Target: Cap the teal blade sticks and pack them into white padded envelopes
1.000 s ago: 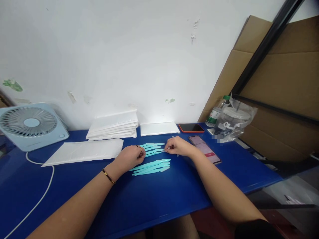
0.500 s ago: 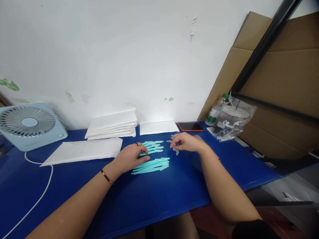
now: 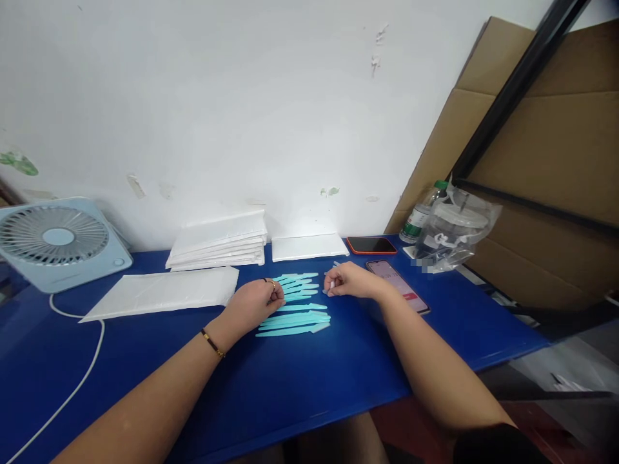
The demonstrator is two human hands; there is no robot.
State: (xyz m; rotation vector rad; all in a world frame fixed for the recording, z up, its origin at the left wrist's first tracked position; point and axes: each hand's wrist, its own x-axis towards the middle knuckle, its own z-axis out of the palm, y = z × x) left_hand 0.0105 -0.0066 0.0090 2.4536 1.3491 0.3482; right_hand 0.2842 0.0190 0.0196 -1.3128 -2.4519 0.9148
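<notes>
Hands at frame centre: left hand (image 3: 254,303) curled on teal sticks (image 3: 297,316), right hand (image 3: 349,282) pinching small white pieces (image 3: 331,287) above the blue worktop (image 3: 300,380).

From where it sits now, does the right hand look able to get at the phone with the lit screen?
Probably yes. The right hand is closed on small pale pieces just left of the lit phone, with only bare blue table between.

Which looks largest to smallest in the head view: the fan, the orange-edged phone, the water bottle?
1. fan, clearly largest, though it sits nearer the camera.
2 and 3. orange-edged phone and water bottle look alike; the bottle is partly hidden, so no ranking.
</notes>
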